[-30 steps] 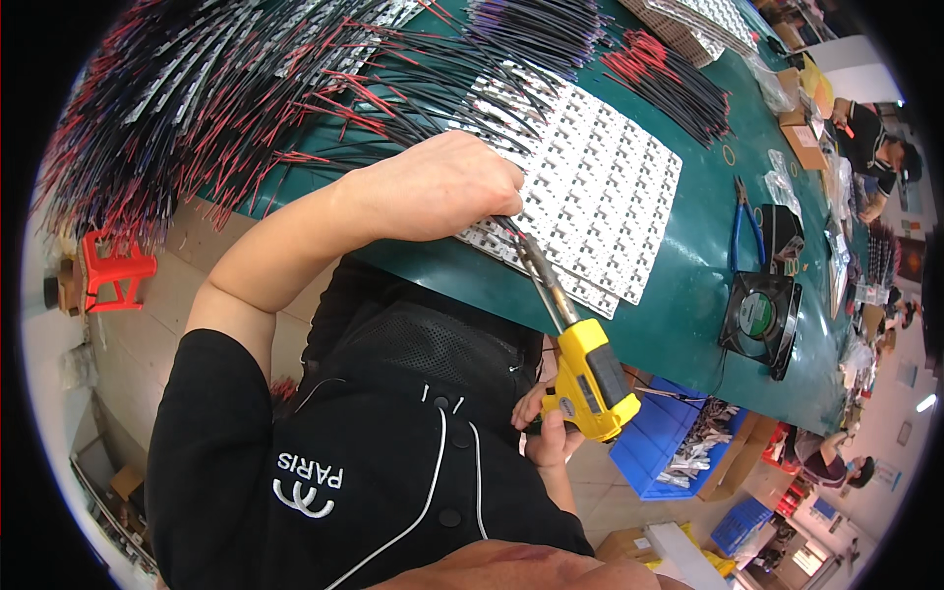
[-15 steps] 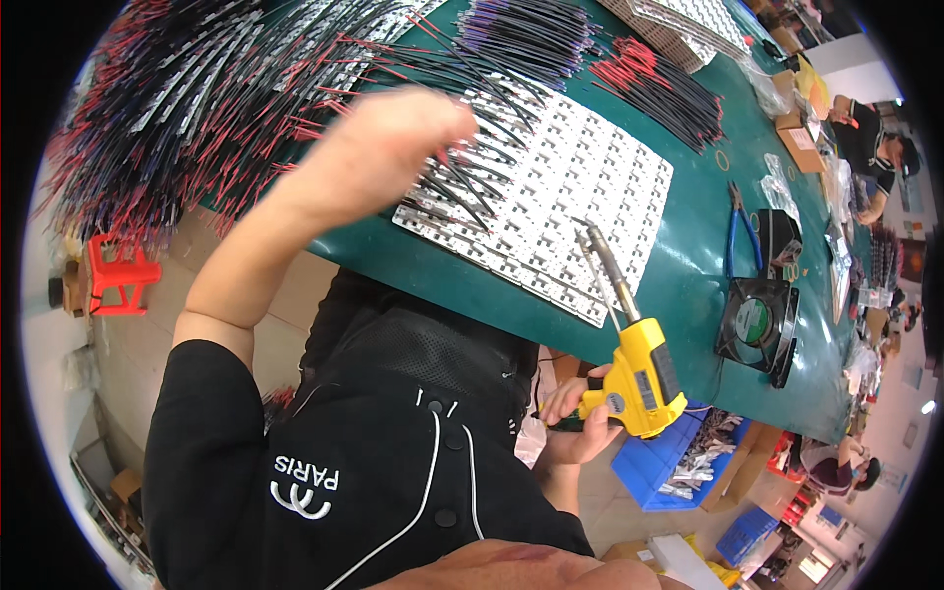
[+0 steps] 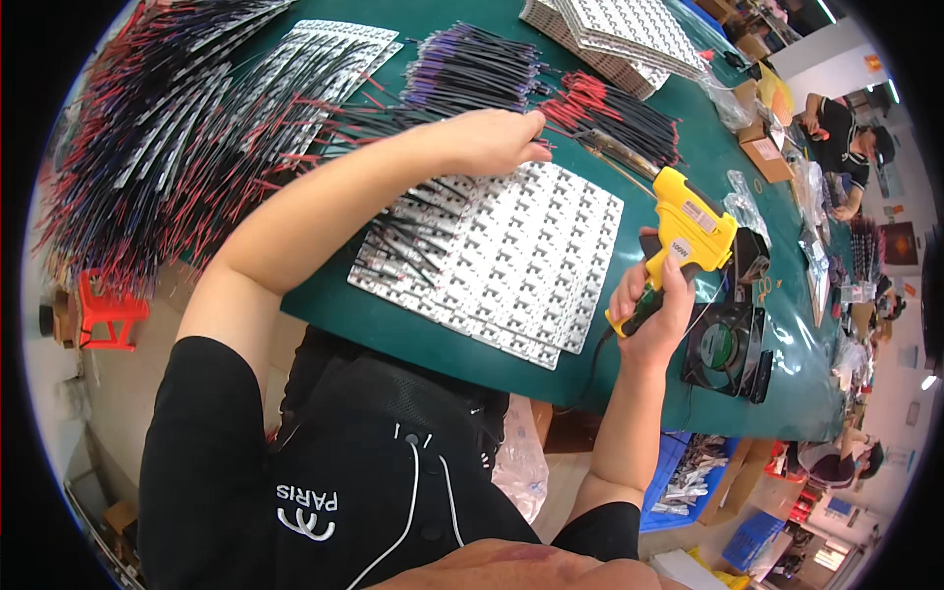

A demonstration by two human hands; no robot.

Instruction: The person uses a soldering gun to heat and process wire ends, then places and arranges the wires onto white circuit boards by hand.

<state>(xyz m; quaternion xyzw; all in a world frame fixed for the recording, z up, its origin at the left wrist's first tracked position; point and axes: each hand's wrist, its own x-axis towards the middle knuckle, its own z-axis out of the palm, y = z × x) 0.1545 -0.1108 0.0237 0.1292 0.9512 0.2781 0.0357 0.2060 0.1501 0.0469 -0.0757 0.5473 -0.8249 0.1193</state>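
Note:
My right hand [image 3: 657, 300] grips the handle of a yellow soldering gun [image 3: 693, 221]. The gun's metal tip points up and left, over a bundle of black wires with red ends [image 3: 619, 113]. My left hand [image 3: 501, 143] reaches across the far edge of a stack of white circuit board panels [image 3: 531, 256], near that bundle. Its fingers are drawn together; what lies between them, if anything, is hidden. Black wires [image 3: 418, 246] stand on the left part of the top panel, while its right part shows bare rows of small dark pads.
Wired panels [image 3: 197, 118] heap up at the far left. Purple-and-black wires [image 3: 472, 69] lie at the back beside stacked white panels [image 3: 629, 34]. A black fan [image 3: 723, 344] stands right of my right hand. A blue bin [image 3: 678, 482] sits below the table; people work at the far right.
My right hand has raised the soldering gun from the table's near edge to above the right of the panels. My left hand has moved right, toward the red-ended wires.

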